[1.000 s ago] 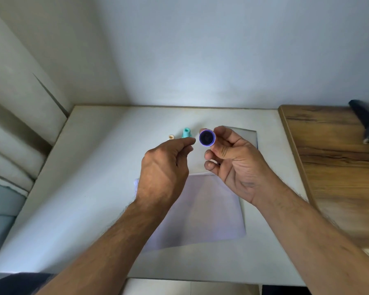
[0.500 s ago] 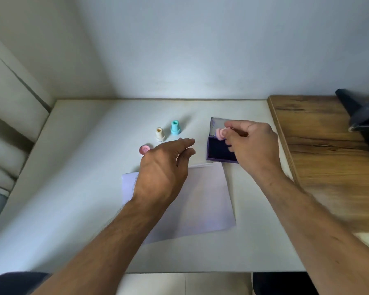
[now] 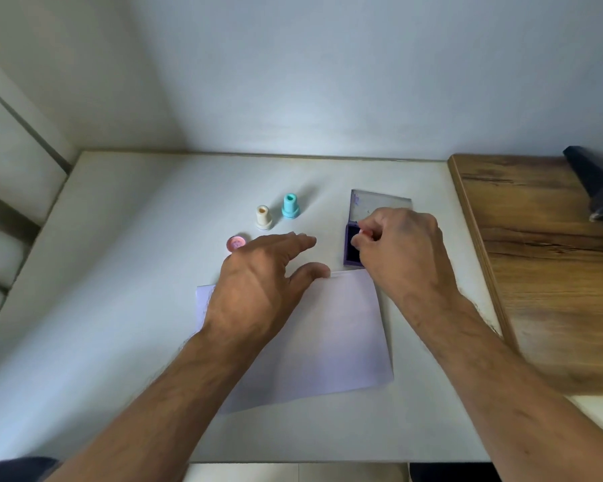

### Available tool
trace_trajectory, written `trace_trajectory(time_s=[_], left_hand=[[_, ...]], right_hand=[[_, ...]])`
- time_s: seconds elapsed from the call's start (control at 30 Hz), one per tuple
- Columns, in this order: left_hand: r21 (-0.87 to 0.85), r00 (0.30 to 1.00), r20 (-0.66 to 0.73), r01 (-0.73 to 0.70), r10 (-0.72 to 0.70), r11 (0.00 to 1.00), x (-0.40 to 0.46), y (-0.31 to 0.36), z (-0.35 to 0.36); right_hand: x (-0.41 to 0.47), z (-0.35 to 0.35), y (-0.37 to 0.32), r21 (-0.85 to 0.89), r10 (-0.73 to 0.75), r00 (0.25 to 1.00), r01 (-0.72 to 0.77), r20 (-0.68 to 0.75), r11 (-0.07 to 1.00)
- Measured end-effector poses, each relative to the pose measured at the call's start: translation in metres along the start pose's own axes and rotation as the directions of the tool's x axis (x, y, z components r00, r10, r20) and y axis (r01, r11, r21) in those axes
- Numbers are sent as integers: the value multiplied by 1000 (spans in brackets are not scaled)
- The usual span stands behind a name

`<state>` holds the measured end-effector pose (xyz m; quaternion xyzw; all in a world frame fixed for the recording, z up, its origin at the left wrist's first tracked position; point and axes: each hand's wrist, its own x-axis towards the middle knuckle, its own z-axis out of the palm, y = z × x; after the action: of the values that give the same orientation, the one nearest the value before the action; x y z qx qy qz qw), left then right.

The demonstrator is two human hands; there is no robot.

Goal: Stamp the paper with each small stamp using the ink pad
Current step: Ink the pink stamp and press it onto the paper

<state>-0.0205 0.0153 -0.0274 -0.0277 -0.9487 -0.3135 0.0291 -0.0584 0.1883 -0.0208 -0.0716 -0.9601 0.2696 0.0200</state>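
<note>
Right hand (image 3: 399,248) curled over the open ink pad (image 3: 351,252), fingertips pinched on a small pink stamp (image 3: 364,232), pressed down onto the dark pad. Clear lid (image 3: 380,203) flipped back on the far side. Left hand (image 3: 258,287) spread flat and empty, fingers loose, over the far left corner of the paper (image 3: 328,342). Pink cap (image 3: 236,243) lying just left of those fingers. Cream stamp (image 3: 263,217) and teal stamp (image 3: 290,206) upright beyond, side by side on the white table (image 3: 119,307).
</note>
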Motion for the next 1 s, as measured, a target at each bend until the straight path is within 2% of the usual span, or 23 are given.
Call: trace_trajectory(time_s=[0.13, 0.33, 0.43, 0.63, 0.77, 1.0], left_hand=[[-44, 1000, 1, 15, -15, 999, 1, -3, -2], [-39, 1000, 2, -20, 20, 999, 0, -11, -3], [-41, 999, -13, -41, 41, 998, 1, -13, -3], [-25, 998, -30, -63, 62, 998, 1, -17, -1], [-27, 996, -44, -79, 78, 997, 1, -19, -2], [-47, 996, -43, -75, 73, 996, -1, -22, 3]], right_hand=[[6, 1, -1, -77, 31, 999, -28, 40, 997], [8, 2, -7, -216, 8, 997, 8, 73, 976], [11, 4, -5, -184, 6, 996, 11, 88, 983], [10, 4, -5, -176, -23, 999, 28, 30, 984], [16, -1, -6, -31, 113, 990, -111, 87, 993], [18, -1, -3, -30, 138, 987, -136, 77, 990]])
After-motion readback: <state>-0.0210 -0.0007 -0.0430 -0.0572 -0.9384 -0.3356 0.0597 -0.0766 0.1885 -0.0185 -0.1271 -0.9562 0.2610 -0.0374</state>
